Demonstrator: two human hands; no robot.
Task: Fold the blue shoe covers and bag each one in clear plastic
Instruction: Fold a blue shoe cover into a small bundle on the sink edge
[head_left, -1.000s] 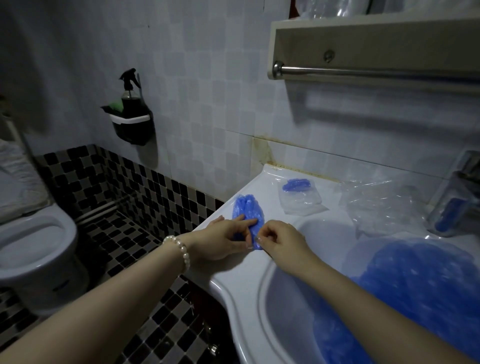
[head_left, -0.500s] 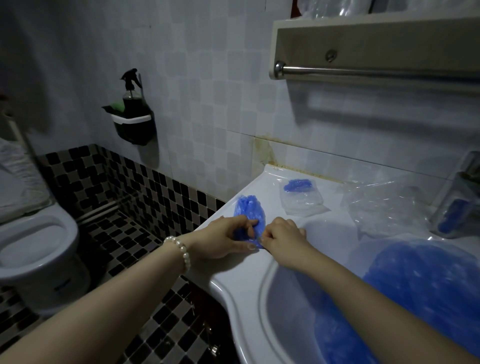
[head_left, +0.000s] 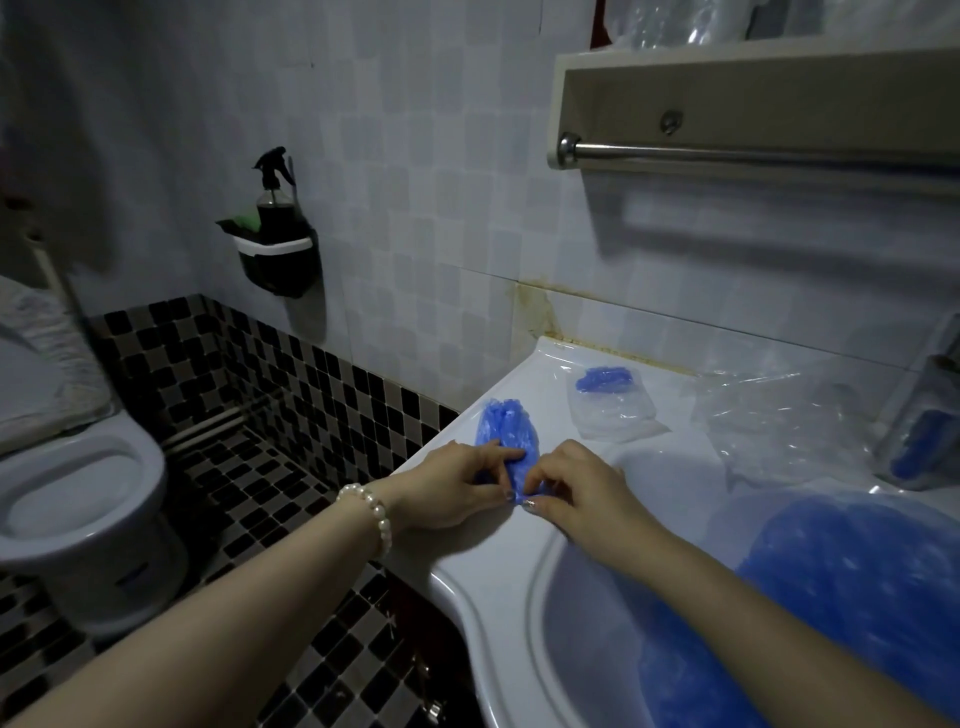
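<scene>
One loose blue shoe cover lies on the sink rim, far-left corner, with the left hand and right hand both pinching its near end. One bagged cover sits further right. Compared to a second ago, the thumbs have closed in together.

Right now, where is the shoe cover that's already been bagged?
The bagged shoe cover lies on the sink ledge by the tiled wall, just right of and behind the shoe cover both hands are folding.
</scene>
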